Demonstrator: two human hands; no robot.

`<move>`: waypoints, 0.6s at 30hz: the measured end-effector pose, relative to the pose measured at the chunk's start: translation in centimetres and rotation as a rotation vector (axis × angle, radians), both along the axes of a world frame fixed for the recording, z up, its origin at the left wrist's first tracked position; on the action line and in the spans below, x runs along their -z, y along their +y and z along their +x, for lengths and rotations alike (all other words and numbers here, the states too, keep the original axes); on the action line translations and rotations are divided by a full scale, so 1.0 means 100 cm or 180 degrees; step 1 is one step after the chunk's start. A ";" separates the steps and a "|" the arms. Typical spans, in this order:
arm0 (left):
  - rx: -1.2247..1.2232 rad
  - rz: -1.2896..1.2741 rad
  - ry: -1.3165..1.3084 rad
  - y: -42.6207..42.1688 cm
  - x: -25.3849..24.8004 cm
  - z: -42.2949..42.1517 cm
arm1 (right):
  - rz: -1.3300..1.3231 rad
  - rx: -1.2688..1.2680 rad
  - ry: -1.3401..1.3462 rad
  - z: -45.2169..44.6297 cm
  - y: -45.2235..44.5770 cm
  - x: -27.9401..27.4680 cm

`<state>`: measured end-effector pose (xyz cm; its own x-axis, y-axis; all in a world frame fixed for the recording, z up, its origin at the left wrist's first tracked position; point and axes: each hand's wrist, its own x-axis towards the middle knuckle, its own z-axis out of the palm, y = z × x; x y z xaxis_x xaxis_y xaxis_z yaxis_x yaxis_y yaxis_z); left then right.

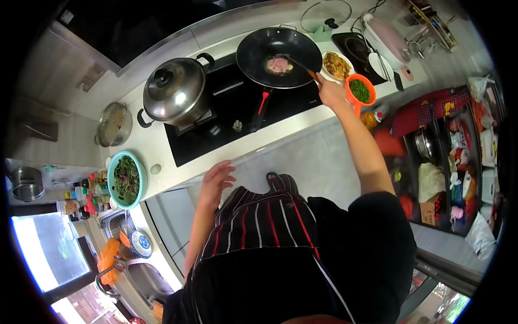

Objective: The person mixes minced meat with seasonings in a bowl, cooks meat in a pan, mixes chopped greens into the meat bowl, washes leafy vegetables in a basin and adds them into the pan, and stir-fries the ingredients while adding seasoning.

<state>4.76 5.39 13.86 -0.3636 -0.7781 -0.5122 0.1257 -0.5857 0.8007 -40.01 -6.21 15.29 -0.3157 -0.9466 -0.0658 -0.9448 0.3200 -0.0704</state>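
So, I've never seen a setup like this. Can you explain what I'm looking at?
There's no robot machinery here: just a person's two bare hands. This single picture comes from a camera on their head, looking forward and down.

The right hand grips a brown-handled utensil reaching into a black wok, where pink meat lies. The left hand appears empty, held in front of the counter.

The wok and a lidded steel pot stand on the black cooktop. To the right are a plate of browned food and an orange bowl of chopped greens; to the left, a turquoise bowl of leaves.
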 end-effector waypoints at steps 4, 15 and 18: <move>0.0273 -0.0636 -0.0689 -0.034 0.006 -0.053 | -0.0017 -0.0310 0.0056 0.000 0.030 -0.030; 0.0678 -0.1426 -0.0988 -0.121 0.053 -0.141 | 0.0081 -0.0297 0.0304 0.011 0.022 -0.035; 0.0723 -0.1185 -0.0783 -0.125 0.062 -0.137 | 0.0105 -0.0193 0.0406 0.014 0.000 -0.036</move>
